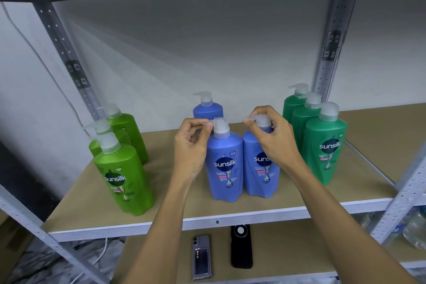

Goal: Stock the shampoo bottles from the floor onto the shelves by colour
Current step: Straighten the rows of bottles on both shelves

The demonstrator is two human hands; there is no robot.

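Two blue bottles touching; left hand, right hand each pinch pump nozzle; twisting risks toppling either.

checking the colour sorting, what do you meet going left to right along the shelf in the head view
Row of lime green pump bottles → left hand → blue pump bottle pinched by its nozzle → second blue pump bottle under right hand → row of dark green pump bottles.

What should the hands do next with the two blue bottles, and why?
Probably let go. Both front blue bottles stand upright between the lime and dark green groups, so they look placed. The left hand and right hand only pinch the pump tops.
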